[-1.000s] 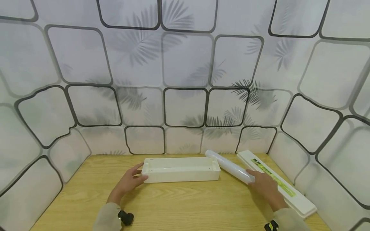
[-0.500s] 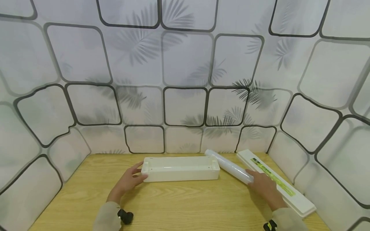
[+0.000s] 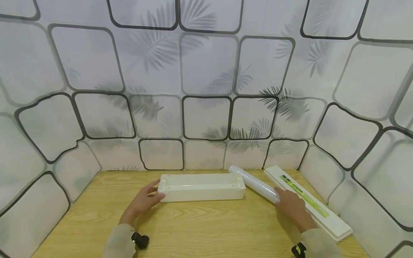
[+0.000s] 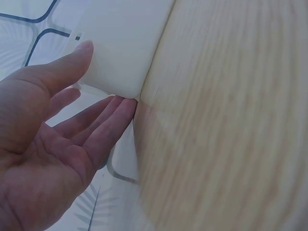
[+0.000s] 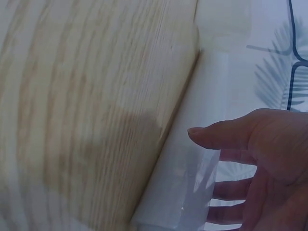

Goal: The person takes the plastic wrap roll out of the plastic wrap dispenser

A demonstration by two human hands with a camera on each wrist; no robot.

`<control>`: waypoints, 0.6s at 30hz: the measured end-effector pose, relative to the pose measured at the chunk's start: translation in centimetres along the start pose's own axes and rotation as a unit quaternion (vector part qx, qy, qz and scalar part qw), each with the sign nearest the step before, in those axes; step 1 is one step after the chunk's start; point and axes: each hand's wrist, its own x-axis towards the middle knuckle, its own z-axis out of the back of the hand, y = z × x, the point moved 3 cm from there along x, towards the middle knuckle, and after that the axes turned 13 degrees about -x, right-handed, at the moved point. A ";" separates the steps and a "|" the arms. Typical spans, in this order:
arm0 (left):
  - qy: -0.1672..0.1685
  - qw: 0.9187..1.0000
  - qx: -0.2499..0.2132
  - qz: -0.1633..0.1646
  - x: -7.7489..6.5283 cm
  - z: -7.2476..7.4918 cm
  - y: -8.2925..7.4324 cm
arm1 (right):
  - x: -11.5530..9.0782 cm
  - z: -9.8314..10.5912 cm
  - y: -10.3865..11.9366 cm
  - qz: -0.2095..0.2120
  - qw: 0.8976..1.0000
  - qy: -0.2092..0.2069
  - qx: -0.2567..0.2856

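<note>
In the head view, a long white open-topped box (image 3: 202, 194) lies across the table. My left hand (image 3: 142, 201) holds its left end, the thumb on the front face. The left wrist view shows the fingers (image 4: 113, 127) at the box's lower end corner. Right of the box, a roll of clear plastic wrap (image 3: 255, 183) lies slanted, its far end beside the box's right end. My right hand (image 3: 292, 208) grips its near end. In the right wrist view, the thumb (image 5: 219, 134) lies over the roll (image 5: 180, 168), with the other fingers behind it.
A long white lid (image 3: 311, 204) with a green and black label lies slanted at the table's right side. Patterned fabric (image 3: 206, 118) walls in the wooden table (image 3: 206, 225) at the back and on both sides.
My right hand and the near end of the roll have shifted slightly left. The left hand keeps its place on the box. The whole head view has tilted down a little.
</note>
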 end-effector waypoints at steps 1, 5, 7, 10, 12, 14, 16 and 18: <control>0.003 1.000 -0.002 -0.001 0.0 0.0 0.0 | 0.1 0.0 0.1 0.000 1.000 0.002 -0.001; 0.004 1.000 -0.004 0.003 0.0 -0.1 0.0 | 0.3 0.0 0.4 0.004 1.000 -0.002 -0.004; 0.001 1.000 -0.004 0.011 -0.1 -0.1 0.1 | 0.2 0.1 0.7 0.007 1.000 -0.006 -0.007; -0.003 1.000 -0.012 0.023 -0.2 -0.3 0.2 | 0.1 0.3 1.2 0.007 1.000 -0.013 -0.010; -0.003 1.000 -0.017 0.025 -0.2 -0.3 0.2 | 0.1 0.4 1.5 0.006 1.000 -0.020 -0.017; -0.008 0.999 -0.021 0.028 -0.2 -0.2 0.1 | 0.3 0.5 1.8 0.010 0.999 -0.032 -0.021; -0.016 0.999 -0.010 0.026 -0.3 0.0 -0.2 | 0.6 0.4 2.2 0.018 0.999 -0.047 -0.021; -0.023 0.999 0.008 0.020 -0.4 0.2 -0.8 | 0.9 0.2 2.7 0.028 0.997 -0.067 -0.017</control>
